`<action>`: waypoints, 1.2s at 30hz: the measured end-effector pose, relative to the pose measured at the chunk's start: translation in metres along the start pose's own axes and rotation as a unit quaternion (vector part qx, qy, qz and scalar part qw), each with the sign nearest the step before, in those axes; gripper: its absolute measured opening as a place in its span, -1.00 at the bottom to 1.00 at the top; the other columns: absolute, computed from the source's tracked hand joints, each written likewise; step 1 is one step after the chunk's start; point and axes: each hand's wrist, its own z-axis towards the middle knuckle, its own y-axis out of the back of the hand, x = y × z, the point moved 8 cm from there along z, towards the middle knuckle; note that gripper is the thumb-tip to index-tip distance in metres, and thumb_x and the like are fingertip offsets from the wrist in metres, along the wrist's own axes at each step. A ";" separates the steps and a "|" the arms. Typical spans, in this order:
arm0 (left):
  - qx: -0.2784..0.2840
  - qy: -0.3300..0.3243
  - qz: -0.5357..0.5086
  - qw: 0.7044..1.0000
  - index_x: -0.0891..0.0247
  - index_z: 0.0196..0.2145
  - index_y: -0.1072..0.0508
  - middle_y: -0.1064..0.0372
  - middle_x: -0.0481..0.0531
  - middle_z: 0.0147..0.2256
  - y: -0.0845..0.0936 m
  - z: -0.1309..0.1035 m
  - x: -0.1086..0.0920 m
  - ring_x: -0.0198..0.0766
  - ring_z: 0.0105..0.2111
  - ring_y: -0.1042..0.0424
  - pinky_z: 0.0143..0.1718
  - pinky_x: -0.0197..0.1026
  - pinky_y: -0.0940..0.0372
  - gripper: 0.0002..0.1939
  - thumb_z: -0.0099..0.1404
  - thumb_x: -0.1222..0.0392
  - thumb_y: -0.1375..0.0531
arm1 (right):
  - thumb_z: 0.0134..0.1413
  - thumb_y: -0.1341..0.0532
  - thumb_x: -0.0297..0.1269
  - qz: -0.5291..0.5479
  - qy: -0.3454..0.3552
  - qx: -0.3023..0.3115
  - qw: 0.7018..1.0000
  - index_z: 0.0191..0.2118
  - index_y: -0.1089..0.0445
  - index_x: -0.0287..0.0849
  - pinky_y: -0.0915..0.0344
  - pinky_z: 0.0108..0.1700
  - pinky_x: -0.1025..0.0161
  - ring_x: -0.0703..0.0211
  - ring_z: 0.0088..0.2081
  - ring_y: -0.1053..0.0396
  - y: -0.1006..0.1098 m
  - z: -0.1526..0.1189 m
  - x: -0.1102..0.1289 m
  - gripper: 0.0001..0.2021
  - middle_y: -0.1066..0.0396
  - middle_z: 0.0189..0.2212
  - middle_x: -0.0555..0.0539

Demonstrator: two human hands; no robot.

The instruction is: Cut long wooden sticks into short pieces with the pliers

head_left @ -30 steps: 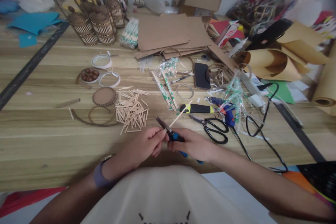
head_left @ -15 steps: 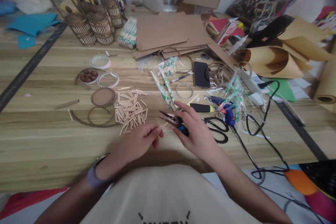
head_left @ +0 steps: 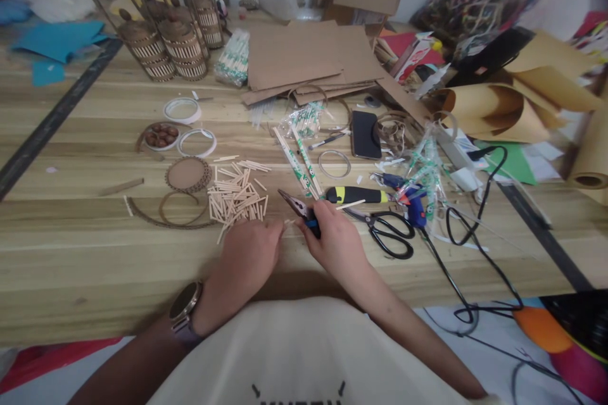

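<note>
My right hand [head_left: 338, 237] is wrapped round a pair of pliers [head_left: 297, 204], whose jaws point up and left. A longer pale wooden stick [head_left: 350, 205] juts out on the right side of this hand. My left hand [head_left: 251, 253] is closed, knuckles up, just left of the pliers. At its fingertips shows the end of a thin wooden stick [head_left: 287, 223]; the rest is hidden. Right beyond the left hand lies a loose pile of short cut sticks [head_left: 240, 196]. Paper-wrapped chopsticks [head_left: 295, 161] lie beyond the pliers.
Black-handled scissors [head_left: 392, 234], a yellow-black handled tool [head_left: 358, 195] and a blue glue gun [head_left: 415, 205] with its cable lie to the right. A phone [head_left: 365, 134], tape rolls [head_left: 182, 110] and a round cardboard disc [head_left: 188, 174] lie farther back. Lantern-like stick models [head_left: 183, 47] stand back left.
My left hand has turned knuckles up, covering most of the stick. The pliers have shifted slightly left and up, and my right fingers have curled in around them. The longer stick now points right.
</note>
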 end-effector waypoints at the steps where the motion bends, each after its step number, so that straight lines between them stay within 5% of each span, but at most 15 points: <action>1: -0.001 0.001 0.011 1.000 0.26 -0.28 -0.48 -0.51 0.22 -0.41 0.000 0.000 0.000 0.03 -0.34 -0.52 -0.30 -0.10 -0.22 -0.71 0.41 0.31 0.04 | 0.25 -0.12 -0.22 -0.003 -0.005 0.003 1.000 -0.26 -0.31 -0.14 -0.13 -0.35 0.19 -0.02 -0.31 -0.38 -0.001 0.001 0.001 -0.88 -0.44 -0.27 -0.20; 7: -0.009 0.023 0.028 0.999 0.31 -0.27 -0.50 -0.52 0.26 -0.41 -0.001 0.001 0.003 0.06 -0.32 -0.54 -0.20 -0.02 -0.23 -0.67 0.40 0.34 0.07 | 0.26 -0.11 -0.22 -0.045 -0.033 -0.009 0.998 -0.25 -0.31 -0.16 -0.11 -0.33 0.16 -0.04 -0.33 -0.37 -0.003 0.010 0.001 -0.86 -0.45 -0.25 -0.24; 11: -0.021 0.064 -0.125 0.990 0.25 -0.34 -0.43 -0.51 0.16 -0.45 0.004 0.005 0.021 -0.02 -0.35 -0.51 -0.25 -0.09 -0.24 -0.68 0.44 0.19 0.06 | 0.24 -0.11 -0.25 0.041 -0.005 0.012 0.999 -0.32 -0.25 -0.13 -0.12 -0.32 0.20 0.01 -0.33 -0.36 0.006 0.015 -0.006 -0.88 -0.42 -0.32 -0.18; 15: 0.021 0.079 -0.460 0.884 0.23 -0.37 -0.36 -0.51 0.05 -0.49 -0.004 0.013 0.031 -0.14 -0.43 -0.50 -0.32 -0.16 -0.28 -0.63 0.43 -0.06 0.03 | 0.22 -0.12 -0.28 0.165 0.077 0.080 0.980 -0.32 -0.24 -0.11 -0.15 -0.31 0.28 0.13 -0.36 -0.34 0.015 0.013 0.002 -0.92 -0.39 -0.39 -0.06; 18: 0.099 0.059 -0.565 0.817 0.26 -0.37 -0.38 -0.56 0.11 -0.41 -0.015 0.016 0.019 -0.13 -0.38 -0.54 -0.32 -0.16 -0.29 -0.58 0.34 -0.18 -0.09 | 0.18 -0.12 -0.37 0.192 0.102 0.101 0.971 -0.22 -0.26 -0.11 -0.17 -0.31 0.30 0.14 -0.34 -0.38 0.017 0.012 0.010 -0.95 -0.44 -0.35 -0.05; 29: 0.213 -0.013 -0.633 0.744 0.23 -0.40 -0.38 -0.54 0.04 -0.47 -0.039 0.010 -0.005 -0.17 -0.42 -0.51 -0.25 -0.13 -0.29 -0.50 0.22 -0.32 -0.20 | 0.13 -0.14 -0.45 0.248 0.130 0.148 0.948 0.04 -0.26 -0.15 -0.34 -0.11 0.18 0.07 -0.12 -0.49 0.008 0.015 0.020 -0.66 -0.52 -0.07 -0.16; 31: 0.208 -0.005 -0.645 0.736 0.24 -0.41 -0.37 -0.53 0.02 -0.48 -0.039 0.010 -0.004 -0.19 -0.43 -0.50 -0.27 -0.15 -0.28 -0.51 0.22 -0.30 -0.22 | 0.14 -0.13 -0.46 0.253 0.149 0.129 0.947 0.02 -0.29 -0.16 -0.35 -0.07 0.15 0.06 -0.09 -0.47 0.010 0.016 0.021 -0.69 -0.50 -0.09 -0.17; 36: 0.100 0.078 -0.698 0.705 0.27 -0.41 -0.43 -0.49 -0.02 -0.46 -0.034 0.016 0.012 -0.26 -0.41 -0.45 -0.29 -0.23 -0.26 -0.65 0.29 -0.10 -0.22 | 0.17 -0.25 -0.28 0.242 0.155 -0.034 0.957 0.04 -0.27 -0.10 -0.27 0.17 -0.03 -0.06 0.17 -0.27 0.024 0.014 0.015 -0.67 -0.31 0.04 -0.22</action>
